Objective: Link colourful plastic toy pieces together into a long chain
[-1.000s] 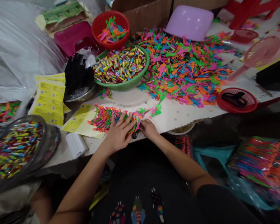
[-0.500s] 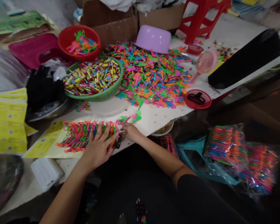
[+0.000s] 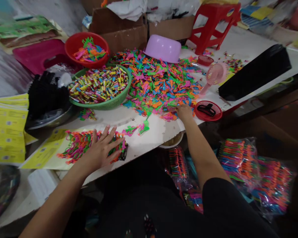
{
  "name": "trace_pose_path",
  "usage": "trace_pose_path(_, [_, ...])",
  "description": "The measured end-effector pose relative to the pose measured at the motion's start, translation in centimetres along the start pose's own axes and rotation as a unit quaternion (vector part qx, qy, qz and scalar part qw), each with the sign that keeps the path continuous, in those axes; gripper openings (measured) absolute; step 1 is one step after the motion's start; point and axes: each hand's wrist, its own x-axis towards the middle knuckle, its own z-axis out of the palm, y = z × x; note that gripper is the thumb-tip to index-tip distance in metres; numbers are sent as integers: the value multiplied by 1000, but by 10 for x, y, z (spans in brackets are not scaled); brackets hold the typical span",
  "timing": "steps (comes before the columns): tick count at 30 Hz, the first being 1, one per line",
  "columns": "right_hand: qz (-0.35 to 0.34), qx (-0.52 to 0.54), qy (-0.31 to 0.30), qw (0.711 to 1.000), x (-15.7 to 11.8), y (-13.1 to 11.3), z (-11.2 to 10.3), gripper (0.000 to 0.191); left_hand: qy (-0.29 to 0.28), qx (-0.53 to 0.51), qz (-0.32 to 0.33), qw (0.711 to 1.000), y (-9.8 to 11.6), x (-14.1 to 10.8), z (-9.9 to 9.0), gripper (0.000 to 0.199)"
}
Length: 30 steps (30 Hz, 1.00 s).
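Note:
My left hand lies flat with fingers spread on a packed row of small bright plastic pieces. These are pink, orange and green, lined up on a yellow printed sheet. A dark strip shows at the row's right end. My right hand is at the near right edge of a big heap of similar loose pieces. Its fingertips are among them, too hidden to show whether they grip one. A few loose pieces lie between the row and the heap.
Behind the row stands a green basin of small colourful tubes, with a red bowl beyond. An upturned purple basin rests on the heap. Right of my right hand are a red basket and a pink fan. Bagged pieces lie below.
My right hand has left the right end of the row and moved right and away to the heap's edge. My left hand stays on the row, its fingers spread wider.

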Motion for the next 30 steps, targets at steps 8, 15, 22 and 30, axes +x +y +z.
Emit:
trace_pose_path(8, [8,27,-100,995,-25,-13,-17,24,-49,-10,-49,998,0,-2,6,49])
trace_pose_path(15, [44,85,-174,980,-33,-45,-11,27,-67,-15,-59,996,0,0,6,51])
trace_pose_path(22, [68,374,2,925,-53,-64,-8,22,-79,-39,-73,993,3,0,5,55])
trace_pose_path(30, [-29,643,-62,763,-174,-168,6,24,-63,-62,-69,994,1,1,7,58])
